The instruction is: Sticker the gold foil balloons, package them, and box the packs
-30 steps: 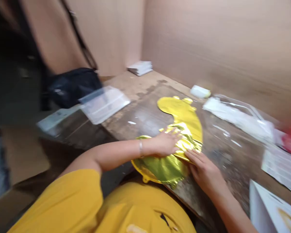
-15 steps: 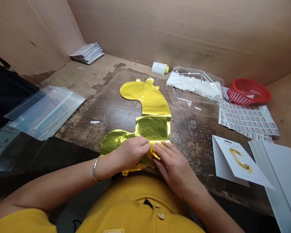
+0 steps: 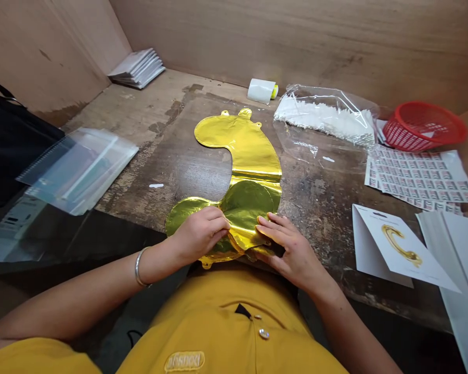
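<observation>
- Because the gold foil balloon (image 3: 255, 143) lay flat on the dark tabletop (image 3: 315, 208) right in front of your body, both hands could reach its near part without stretching.
- Its far part curved away from you in a single spread, while its near part was doubled over, a rounded end resting on top.
- Your left hand (image 3: 200, 234) was closed, thumb and bent fingers pinching the foil near the overlap, probably to control that layer.
- Your right hand (image 3: 292, 246) rested opposite with its fingers apart on the foil's edge, seemingly to steady it (whether the thumb gripped from below, I couldn't tell).
- Just to the right, a folded card (image 3: 401, 249) stood half open, its printed gold curve facing up, perhaps for easy picking up.
- Behind it lay the label sheets (image 3: 419, 176), printed side up and readable at a glance, beside the red basket (image 3: 425, 127).
- Clear plastic sleeves (image 3: 78, 171) overlapped at the table's left edge, likely so that one could be slid off easily.
</observation>
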